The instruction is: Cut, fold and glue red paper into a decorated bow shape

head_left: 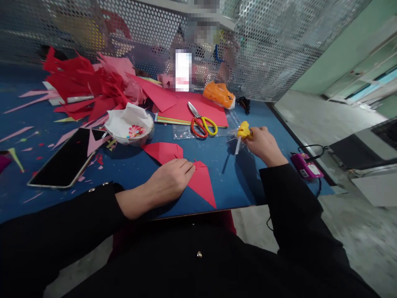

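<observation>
1. The left hand [173, 179] lies over the red paper [203, 186], fingers together and curled down; whether they pinch it cannot be told, as the fingertips are hidden.
2. The red paper lies by the near edge of the table [214, 151], showing on both sides of that hand; its pointed right end comes close to the edge.
3. The right hand [263, 142] pinches the yellow tool [244, 130] between thumb and fingers, toward the table's right edge. A white piece [238, 145] points down from the tool.
4. Between the hands and the far edge, the scissors [198, 120] lie partly on the paper stack [182, 109], handles toward the near edge.
5. The orange packet [219, 95] is at the stack's far right corner.
6. Left of the stack stands the bowl [145, 131], lined with white paper and holding small red and white bits.
7. The phone [63, 159] lies left of the bowl; red and pink scraps [89, 82] are heaped toward the far left corner.
8. The purple box [305, 165] sits at the right edge.
</observation>
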{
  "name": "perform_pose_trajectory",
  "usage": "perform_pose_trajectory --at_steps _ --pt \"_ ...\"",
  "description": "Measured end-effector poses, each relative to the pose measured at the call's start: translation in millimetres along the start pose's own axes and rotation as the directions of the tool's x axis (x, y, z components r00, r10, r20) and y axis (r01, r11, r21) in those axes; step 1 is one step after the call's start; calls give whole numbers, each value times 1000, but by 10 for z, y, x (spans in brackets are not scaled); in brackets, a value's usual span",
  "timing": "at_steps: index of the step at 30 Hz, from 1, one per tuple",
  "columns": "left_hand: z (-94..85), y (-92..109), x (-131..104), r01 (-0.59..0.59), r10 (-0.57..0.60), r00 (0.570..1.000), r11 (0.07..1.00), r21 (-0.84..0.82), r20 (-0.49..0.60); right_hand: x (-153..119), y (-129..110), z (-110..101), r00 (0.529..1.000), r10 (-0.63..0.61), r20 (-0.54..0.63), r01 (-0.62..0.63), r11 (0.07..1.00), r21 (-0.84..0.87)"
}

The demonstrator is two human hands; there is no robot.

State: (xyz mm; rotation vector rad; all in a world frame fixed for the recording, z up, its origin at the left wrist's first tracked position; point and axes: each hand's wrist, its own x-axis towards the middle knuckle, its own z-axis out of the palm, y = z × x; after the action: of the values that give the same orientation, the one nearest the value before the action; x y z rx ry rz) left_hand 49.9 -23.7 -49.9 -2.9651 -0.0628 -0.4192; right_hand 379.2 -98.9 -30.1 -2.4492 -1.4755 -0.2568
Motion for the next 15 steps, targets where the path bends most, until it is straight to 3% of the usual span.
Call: perform_pose_trajectory --at_steps 4,7,9,10,13,15 --pt "3 10 -25 -23 23 1000 1000 15 -4 -23 6 -139 999 -25 27 26 999 -41" --pt "1 26 -56 -30 30 1000 999 35 3 -269 -211 -279 997 -46 -59 43 998 -52" --pt "-7 36 -72 -31 30 999 999 42 21 -544 -496 -317 950 -167 -263 181 983 29" --pt "-12 41 -76 -29 27 999 999 46 32 -693 -662 -306 919 -281 -277 320 941 109" --pt "-31 61 -78 -32 28 998 997 63 60 -1079 -1108 -172 830 -546 -112 554 787 272" --pt "-38 77 -78 -40 35 997 996 76 62 -1227 -1268 -51 799 -601 -19 571 750 334"
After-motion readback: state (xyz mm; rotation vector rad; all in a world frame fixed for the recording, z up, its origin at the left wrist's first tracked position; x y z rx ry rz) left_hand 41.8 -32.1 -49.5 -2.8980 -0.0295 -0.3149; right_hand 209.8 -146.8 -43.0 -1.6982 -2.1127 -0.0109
